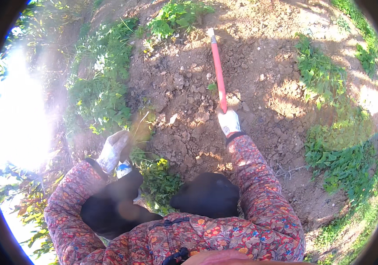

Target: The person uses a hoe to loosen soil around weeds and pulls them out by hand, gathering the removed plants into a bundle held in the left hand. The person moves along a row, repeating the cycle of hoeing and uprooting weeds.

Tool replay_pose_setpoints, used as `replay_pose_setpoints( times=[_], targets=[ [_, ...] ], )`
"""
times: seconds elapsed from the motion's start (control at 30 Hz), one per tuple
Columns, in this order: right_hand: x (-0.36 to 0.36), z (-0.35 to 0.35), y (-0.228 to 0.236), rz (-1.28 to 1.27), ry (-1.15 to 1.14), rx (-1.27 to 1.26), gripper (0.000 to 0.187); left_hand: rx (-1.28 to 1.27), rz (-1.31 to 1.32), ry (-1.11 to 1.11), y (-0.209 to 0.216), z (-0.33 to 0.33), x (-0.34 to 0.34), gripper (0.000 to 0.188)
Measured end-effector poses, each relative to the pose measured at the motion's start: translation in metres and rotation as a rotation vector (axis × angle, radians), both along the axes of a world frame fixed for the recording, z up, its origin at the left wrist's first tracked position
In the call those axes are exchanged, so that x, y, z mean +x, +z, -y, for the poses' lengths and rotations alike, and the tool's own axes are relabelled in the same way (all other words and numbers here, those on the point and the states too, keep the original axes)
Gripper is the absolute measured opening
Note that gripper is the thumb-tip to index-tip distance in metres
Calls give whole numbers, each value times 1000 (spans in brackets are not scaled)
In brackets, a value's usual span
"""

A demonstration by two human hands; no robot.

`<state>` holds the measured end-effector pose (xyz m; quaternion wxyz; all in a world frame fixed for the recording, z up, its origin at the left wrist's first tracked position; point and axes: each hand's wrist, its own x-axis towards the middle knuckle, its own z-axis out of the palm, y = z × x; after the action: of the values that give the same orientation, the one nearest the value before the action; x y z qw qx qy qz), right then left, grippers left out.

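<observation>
My right hand, in a white glove, is closed around the near end of a red-handled tool. The handle points away from me over the soil, and its far end is pale metal; no blade can be made out. My left hand, gloved in white with a dark palm side, is beside my left knee. Its fingers are bent inward, and what they hold, if anything, is hidden. Close to those fingertips is a blurred brownish patch with a thin dry stem. Leafy green plants grow just beyond the left hand.
Crumbly brown soil with small clods lies between two green rows. More plants stand at the right and at the far side. A low plant grows between my dark-clad knees. Strong glare washes out the left side.
</observation>
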<state>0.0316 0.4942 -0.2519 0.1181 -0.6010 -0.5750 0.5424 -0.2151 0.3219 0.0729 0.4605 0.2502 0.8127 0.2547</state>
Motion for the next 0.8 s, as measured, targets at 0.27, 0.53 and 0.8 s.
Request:
replay_pose_setpoints(
  times=[0.27,0.53,0.8],
  targets=[
    [42,7,10,-415,-333,-48,33,48,-3,-40,-6,-48,25,26],
    [70,-68,-3,-421,-703,-162,29,181,-424,-417,-87,-119,0,20],
    [68,-68,-32,-518,-714,-239,23,160,-1053,-1124,-161,-298,-80,22]
  ],
)
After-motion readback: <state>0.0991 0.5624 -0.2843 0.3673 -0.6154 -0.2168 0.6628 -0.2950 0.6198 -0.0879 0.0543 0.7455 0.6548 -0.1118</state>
